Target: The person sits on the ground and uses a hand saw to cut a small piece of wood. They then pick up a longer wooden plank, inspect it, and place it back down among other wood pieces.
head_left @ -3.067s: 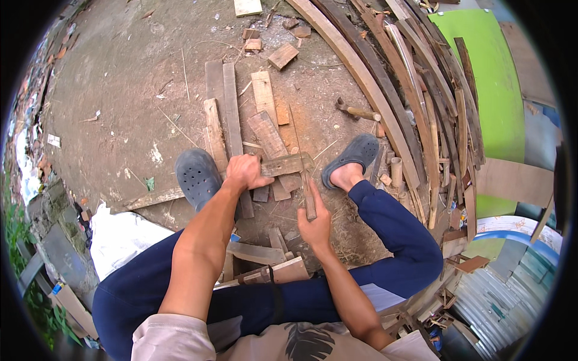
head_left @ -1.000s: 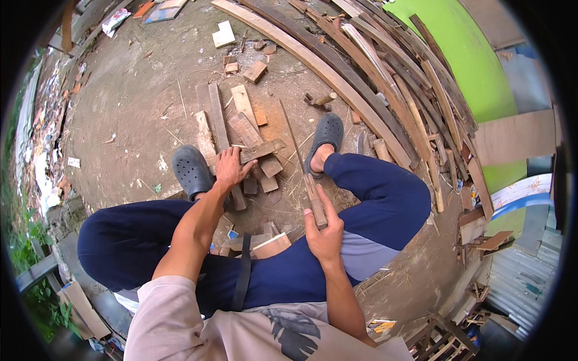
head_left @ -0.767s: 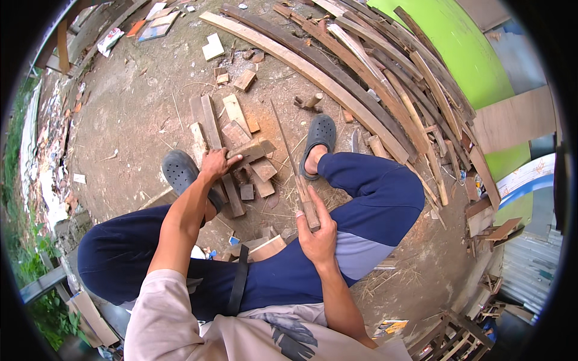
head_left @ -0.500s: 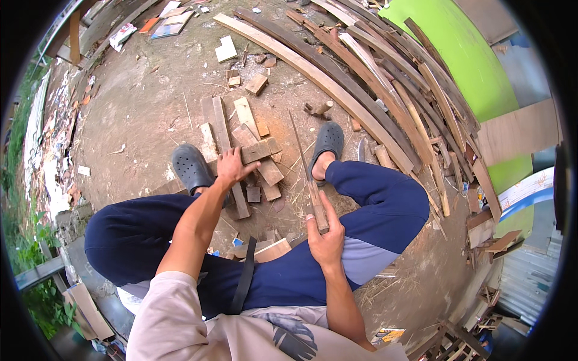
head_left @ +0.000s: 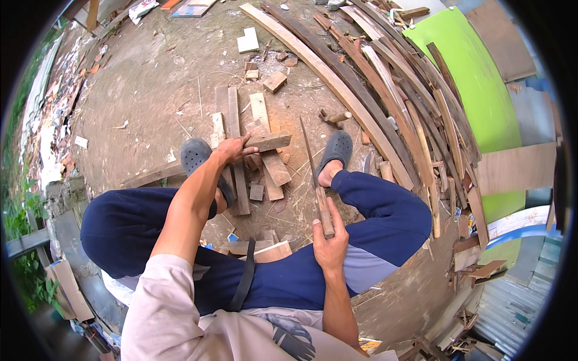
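My left hand (head_left: 232, 150) is closed around the near end of a short wooden block (head_left: 269, 141), its fingers bent over the edge. That block lies across several loose boards (head_left: 236, 156) between my feet. In my right hand (head_left: 330, 242), above my right thigh, is a handsaw with a wooden handle (head_left: 326, 218). Its thin dark blade (head_left: 307, 144) points away from me, seen nearly edge-on, apart from the block. A small dark wooden cube (head_left: 256, 192) sits beside the boards.
A hammer (head_left: 335, 117) lies beyond my right shoe (head_left: 335, 150). Long planks (head_left: 337, 84) are heaped at the right, before a green panel (head_left: 463, 66). Wood offcuts (head_left: 275, 82) lie farther out, and more (head_left: 274, 252) lie close to my lap.
My left hand has gone from lying spread over the block to gripping its end. My right hand still holds the saw in much the same pose. The whole view has shifted slightly.
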